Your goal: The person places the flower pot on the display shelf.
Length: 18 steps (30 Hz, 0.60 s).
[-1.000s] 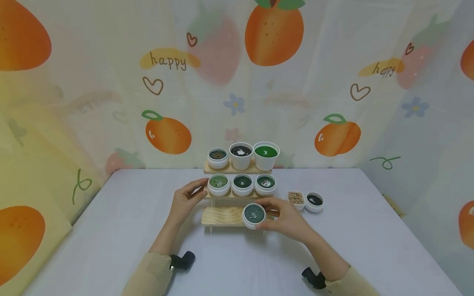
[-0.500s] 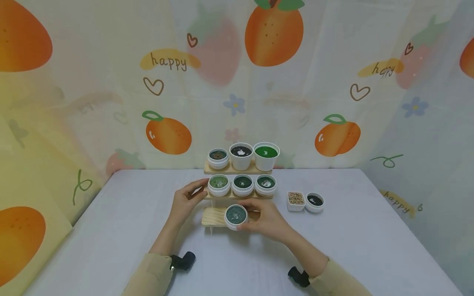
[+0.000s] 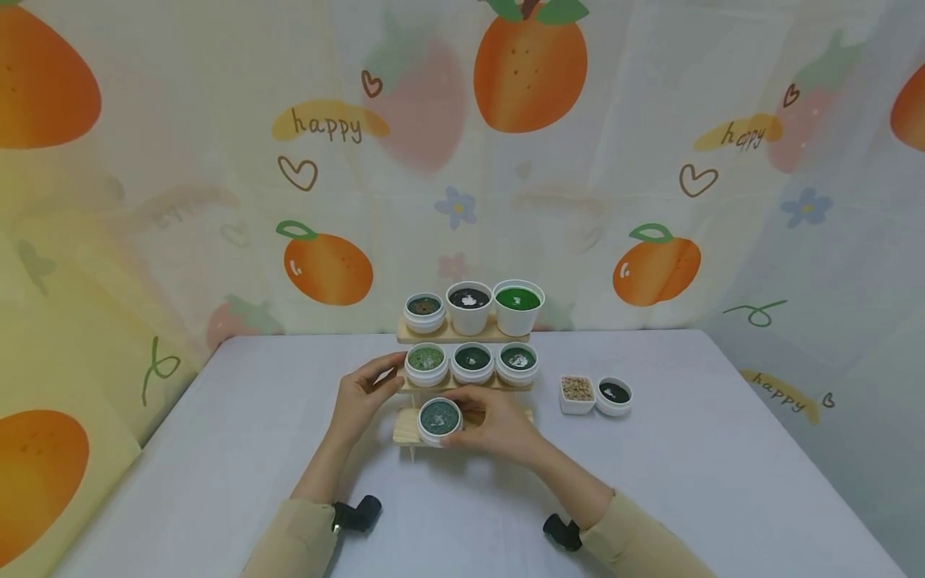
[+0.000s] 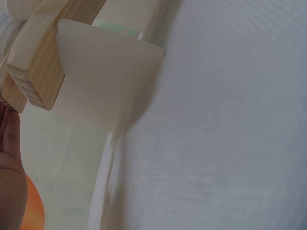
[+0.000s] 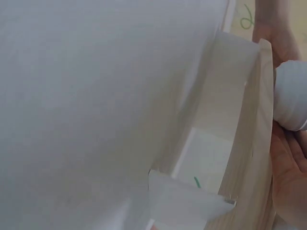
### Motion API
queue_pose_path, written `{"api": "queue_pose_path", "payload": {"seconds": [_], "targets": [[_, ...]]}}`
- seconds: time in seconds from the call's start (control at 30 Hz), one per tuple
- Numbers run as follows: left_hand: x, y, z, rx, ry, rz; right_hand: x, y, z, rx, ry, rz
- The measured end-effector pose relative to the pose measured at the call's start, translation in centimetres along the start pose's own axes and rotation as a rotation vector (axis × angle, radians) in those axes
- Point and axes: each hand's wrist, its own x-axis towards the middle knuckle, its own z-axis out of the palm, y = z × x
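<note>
My right hand (image 3: pixel 499 425) holds a small round white jar (image 3: pixel 439 419) with mottled grey-green contents by its right side. The jar is over the left part of the lowest board (image 3: pixel 406 425) of a tiered wooden stand; in the right wrist view the white jar (image 5: pixel 291 95) appears close against the wood. My left hand (image 3: pixel 364 393) grips the left end of the stand's middle board (image 3: pixel 462 387), beside a jar with light green contents (image 3: pixel 426 363). In the left wrist view, the fingers (image 4: pixel 11 136) touch the board's end (image 4: pixel 13 96).
Two more jars, one dark green (image 3: pixel 473 363), share the middle board. The top board (image 3: pixel 462 335) carries a jar (image 3: pixel 424 311) and two taller cups (image 3: pixel 470 307). Right of the stand, a square dish of tan bits (image 3: pixel 577 393) touches a dark-filled jar (image 3: pixel 614 396) on the white table (image 3: pixel 694 457).
My right hand has carried the grey-green jar leftward along the lowest board, from its right end to its left part. The left hand has stayed at the middle board.
</note>
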Motion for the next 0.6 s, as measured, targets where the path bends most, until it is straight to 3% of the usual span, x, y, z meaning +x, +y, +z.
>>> {"api": "queue_pose_path", "payload": {"seconds": [0.6], "targets": [[-0.1, 0.2, 0.0, 0.003, -0.001, -0.012, 0.6, -0.6, 1.6, -0.006, 0.028, 0.005]]}}
